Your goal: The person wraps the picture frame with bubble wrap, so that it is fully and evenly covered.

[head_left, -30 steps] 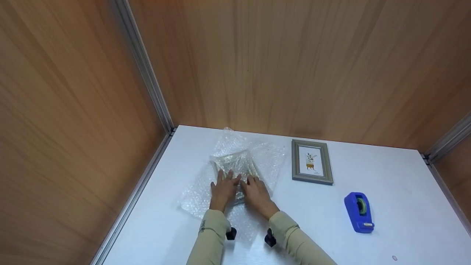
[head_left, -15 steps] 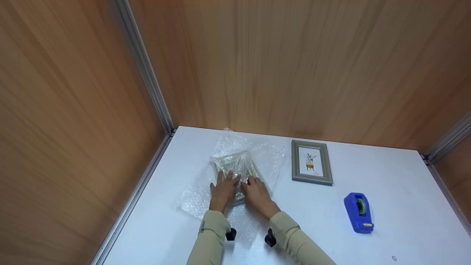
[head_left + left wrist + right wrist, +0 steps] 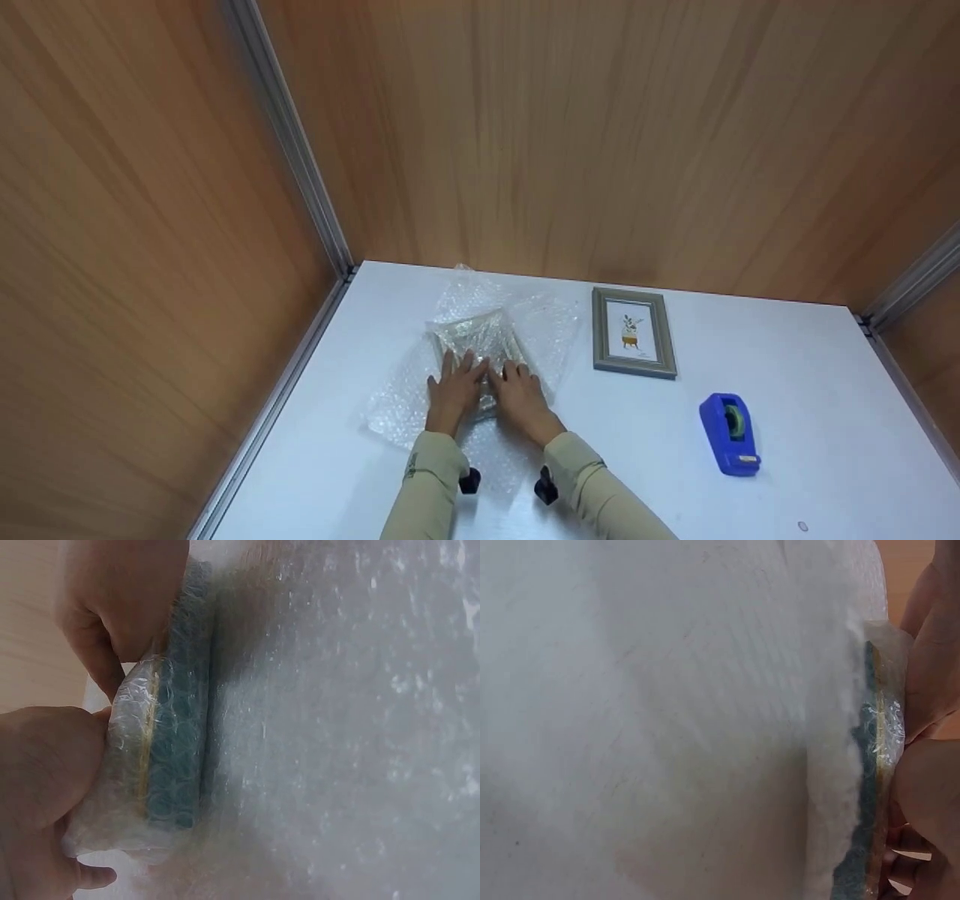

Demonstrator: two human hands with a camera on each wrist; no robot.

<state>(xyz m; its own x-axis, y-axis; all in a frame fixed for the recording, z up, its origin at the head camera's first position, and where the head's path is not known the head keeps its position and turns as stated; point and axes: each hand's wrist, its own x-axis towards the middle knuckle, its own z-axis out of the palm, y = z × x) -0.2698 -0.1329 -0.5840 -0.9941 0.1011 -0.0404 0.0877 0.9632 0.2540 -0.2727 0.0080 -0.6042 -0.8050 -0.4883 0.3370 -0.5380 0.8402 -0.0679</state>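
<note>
A rectangular frame lies under a folded layer of clear bubble wrap, which spreads out around it on the table. My left hand rests on the wrapped frame with its fingers spread forward. Beside it, my right hand presses the wrap with bent fingers, its thumb close to the left thumb. In the left wrist view, the frame's blue-green side with a thin gold line shows through the film. The right wrist view shows the same kind of edge, with both hands over the top.
To the right, a grey picture frame with a plant print lies face up. Nearer the front right stands a blue tape dispenser with a roll in it. Wood-grain panels rise behind and at the left of the white table.
Both hands stay at the same spot on the wrapped frame, with only a slight shift of the right fingers. The whole view has drifted a little.
</note>
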